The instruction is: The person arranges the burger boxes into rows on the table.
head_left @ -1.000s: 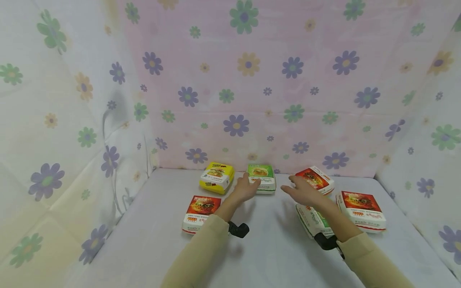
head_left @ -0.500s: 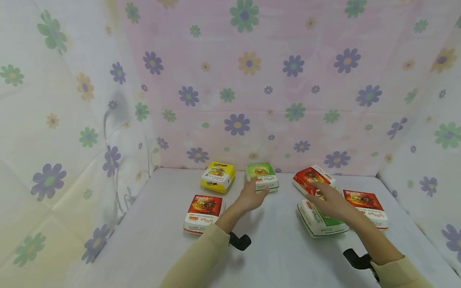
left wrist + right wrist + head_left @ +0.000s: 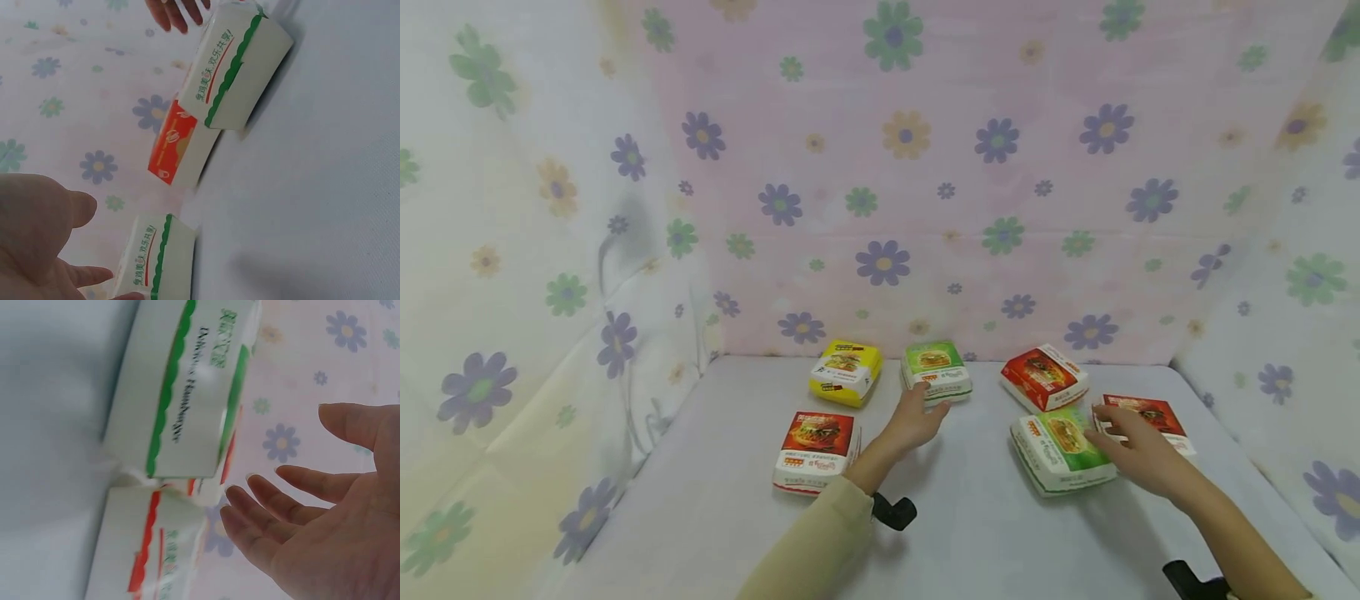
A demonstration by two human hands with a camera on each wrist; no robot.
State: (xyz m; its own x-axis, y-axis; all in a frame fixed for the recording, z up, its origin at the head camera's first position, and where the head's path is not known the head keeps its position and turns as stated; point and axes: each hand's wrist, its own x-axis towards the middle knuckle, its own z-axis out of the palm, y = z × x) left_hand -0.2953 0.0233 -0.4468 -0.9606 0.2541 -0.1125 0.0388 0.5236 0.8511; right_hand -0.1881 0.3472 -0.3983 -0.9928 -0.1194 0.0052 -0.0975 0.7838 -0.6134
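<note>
Several hamburger boxes lie on the white tabletop. My left hand (image 3: 915,422) hovers before the back green-and-white burger box (image 3: 936,372), fingertips overlapping its front edge in the head view; its fingers are loosely extended and hold nothing. My right hand (image 3: 1138,450) is over the gap between the front green-and-white burger box (image 3: 1063,450) and the right-hand red-and-white burger box (image 3: 1157,417), partly covering the latter. In the right wrist view its fingers (image 3: 269,525) are spread and apart from the boxes. Behind the front green box sits another red-and-white burger box (image 3: 1043,377).
A yellow burger box (image 3: 846,372) stands at the back left, with a red-and-white burger box (image 3: 817,452) in front of it. Flowered cloth (image 3: 925,167) walls off the back and both sides of the table (image 3: 715,517).
My right hand has moved right and toward me, from beside the back red box to above the gap by the right-hand boxes. The left hand has shifted slightly; the view has turned a little.
</note>
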